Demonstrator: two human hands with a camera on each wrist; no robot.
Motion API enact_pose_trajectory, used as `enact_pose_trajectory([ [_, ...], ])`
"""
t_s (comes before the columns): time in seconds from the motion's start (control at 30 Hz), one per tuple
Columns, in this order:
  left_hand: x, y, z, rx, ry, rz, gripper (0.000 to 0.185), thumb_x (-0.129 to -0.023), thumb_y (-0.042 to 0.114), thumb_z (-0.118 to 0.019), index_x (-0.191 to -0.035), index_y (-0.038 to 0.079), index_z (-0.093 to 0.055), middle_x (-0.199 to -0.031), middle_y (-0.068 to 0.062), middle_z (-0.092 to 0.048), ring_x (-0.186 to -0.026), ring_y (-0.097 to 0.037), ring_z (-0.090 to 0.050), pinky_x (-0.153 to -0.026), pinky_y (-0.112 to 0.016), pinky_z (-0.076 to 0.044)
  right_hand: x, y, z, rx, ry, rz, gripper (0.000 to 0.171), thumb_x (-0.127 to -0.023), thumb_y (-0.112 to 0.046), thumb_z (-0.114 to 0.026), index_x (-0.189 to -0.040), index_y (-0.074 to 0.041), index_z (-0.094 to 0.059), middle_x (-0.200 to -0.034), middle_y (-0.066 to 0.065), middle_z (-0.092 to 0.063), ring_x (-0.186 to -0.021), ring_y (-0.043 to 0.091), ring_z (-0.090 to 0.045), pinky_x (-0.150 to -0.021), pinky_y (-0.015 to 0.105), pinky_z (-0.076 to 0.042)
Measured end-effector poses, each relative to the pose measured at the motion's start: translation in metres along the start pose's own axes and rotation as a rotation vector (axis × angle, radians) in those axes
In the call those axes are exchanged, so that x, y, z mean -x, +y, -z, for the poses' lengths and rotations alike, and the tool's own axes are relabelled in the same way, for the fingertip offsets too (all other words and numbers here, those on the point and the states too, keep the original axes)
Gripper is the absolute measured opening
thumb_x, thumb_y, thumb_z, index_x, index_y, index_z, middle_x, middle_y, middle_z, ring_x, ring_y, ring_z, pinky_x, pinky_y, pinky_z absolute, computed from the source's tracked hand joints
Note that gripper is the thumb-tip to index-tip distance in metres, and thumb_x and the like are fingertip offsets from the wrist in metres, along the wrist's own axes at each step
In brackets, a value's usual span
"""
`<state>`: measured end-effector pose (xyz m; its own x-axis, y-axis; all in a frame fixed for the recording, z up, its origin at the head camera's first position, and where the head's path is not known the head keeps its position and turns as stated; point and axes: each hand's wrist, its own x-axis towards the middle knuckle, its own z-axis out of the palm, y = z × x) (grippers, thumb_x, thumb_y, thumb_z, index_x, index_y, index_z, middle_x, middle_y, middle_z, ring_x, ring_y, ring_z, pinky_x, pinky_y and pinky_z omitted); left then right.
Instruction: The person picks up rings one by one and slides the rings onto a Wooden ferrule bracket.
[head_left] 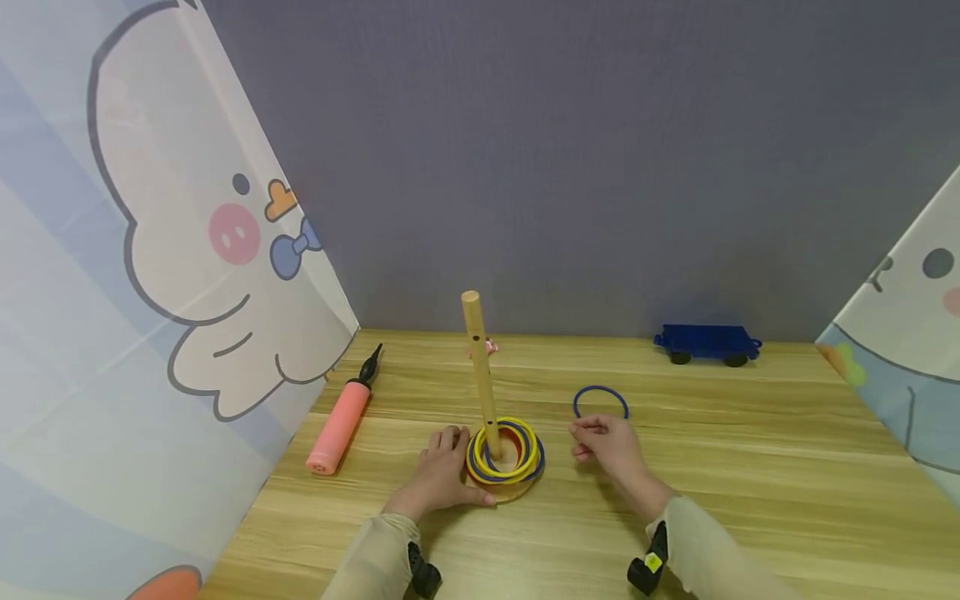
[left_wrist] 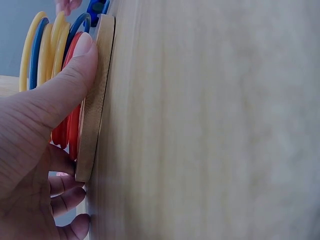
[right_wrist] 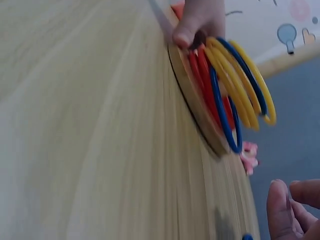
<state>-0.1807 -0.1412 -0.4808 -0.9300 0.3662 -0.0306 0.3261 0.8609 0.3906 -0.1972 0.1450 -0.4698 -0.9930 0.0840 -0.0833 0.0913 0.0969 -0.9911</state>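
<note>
A wooden post (head_left: 482, 367) stands upright on a round wooden base (head_left: 513, 496). Yellow rings (right_wrist: 230, 80), blue rings (right_wrist: 216, 100) and red rings (right_wrist: 206, 80) lie stacked around its foot. My left hand (head_left: 444, 477) grips the left side of the base, its thumb in front against the base and lowest rings. A single blue ring (head_left: 601, 387) lies on the table right of the post, its near part hidden by my right hand (head_left: 617, 450). That hand hovers there with thumb and forefinger close together; in the right wrist view nothing shows between their tips.
A pink hand pump (head_left: 342, 427) with a black nozzle lies at the left of the wooden table (head_left: 750, 467). Behind the post sits a small pink object (head_left: 491, 346), partly hidden. A blue toy wagon (head_left: 708, 342) stands at the back right, before a grey partition (head_left: 570, 167).
</note>
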Motion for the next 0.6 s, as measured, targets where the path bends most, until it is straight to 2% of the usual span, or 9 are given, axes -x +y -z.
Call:
enact_pose_trajectory([
  [0.2, 0.000, 0.001, 0.001, -0.006, -0.006, 0.001, 0.122, -0.064, 0.067, -0.079, -0.150, -0.004, -0.031, -0.145, -0.022, -0.032, -0.134, -0.040, -0.025, -0.101, -0.060, -0.031, -0.008, 0.004, 0.024, 0.047, 0.016, -0.036, 0.024, -0.093, -0.002, -0.063, -0.109, 0.016, -0.060, -0.085, 0.022, -0.067, -0.061, 0.018, -0.066, -0.057, 0.031, -0.056],
  [0.37, 0.000, 0.001, 0.002, -0.010, -0.017, -0.003, 0.122, -0.065, 0.067, -0.078, -0.150, -0.005, -0.030, -0.145, -0.022, -0.032, -0.133, -0.040, -0.026, -0.102, -0.060, -0.031, -0.014, 0.010, 0.042, 0.103, 0.047, -0.018, 0.024, -0.092, 0.000, -0.062, -0.110, 0.016, -0.059, -0.088, 0.022, -0.067, -0.062, 0.019, -0.066, -0.058, 0.032, -0.056],
  [0.6, 0.000, 0.001, 0.002, -0.028, -0.021, -0.003, 0.122, -0.065, 0.069, -0.077, -0.150, -0.004, -0.029, -0.145, -0.022, -0.032, -0.132, -0.039, -0.028, -0.102, -0.058, -0.032, -0.020, 0.013, 0.058, 0.123, 0.082, -0.030, 0.025, -0.091, 0.002, -0.062, -0.111, 0.018, -0.056, -0.084, 0.017, -0.066, -0.057, 0.016, -0.064, -0.056, 0.031, -0.056],
])
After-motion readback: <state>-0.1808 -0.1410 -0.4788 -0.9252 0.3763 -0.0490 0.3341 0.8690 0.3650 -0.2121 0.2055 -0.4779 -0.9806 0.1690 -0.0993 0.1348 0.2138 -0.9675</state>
